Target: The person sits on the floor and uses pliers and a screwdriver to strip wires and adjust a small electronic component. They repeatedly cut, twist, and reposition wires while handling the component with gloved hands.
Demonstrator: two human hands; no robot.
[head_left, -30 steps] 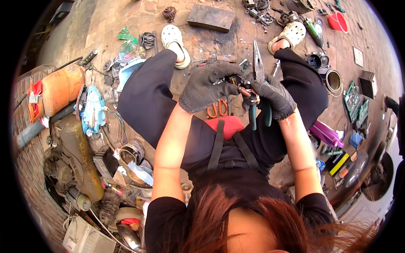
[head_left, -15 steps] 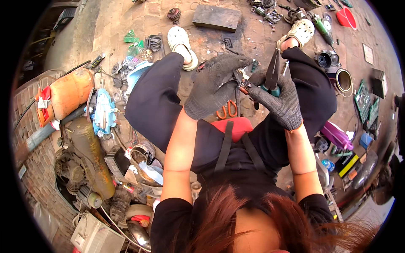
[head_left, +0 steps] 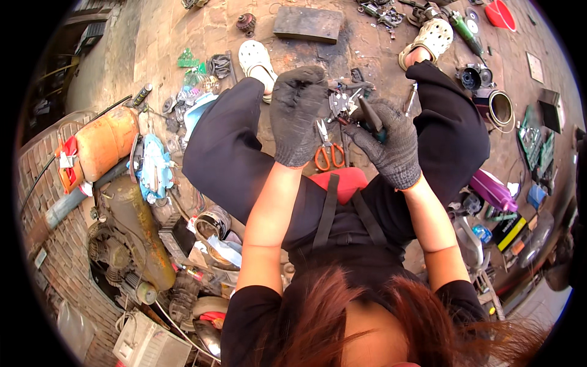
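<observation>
My left hand [head_left: 298,116], in a dark grey glove, is closed with its fingers curled; what they hold, if anything, is hidden. My right hand [head_left: 391,147], also gloved, grips pliers [head_left: 370,115] with dark jaws and a teal handle. A small metal part [head_left: 340,105], silver and black, is at that hand's fingertips, just right of my left hand. Below the hands, scissors [head_left: 329,156] with orange handles lie between my legs. A silver tool [head_left: 410,100] lies beside my right thigh.
A dark metal block [head_left: 309,24] lies ahead on the paved floor. An orange gas cylinder [head_left: 105,142] and a rusty yellow tank [head_left: 136,226] are at the left. An angle grinder [head_left: 466,33] and a red bowl [head_left: 500,14] lie far right; a purple bottle [head_left: 493,191] lies right.
My left hand has drawn back left from the small metal part and curled its fingers. My right hand has shifted slightly left and nearer me, tilting the pliers. The scissors' blades have come into view.
</observation>
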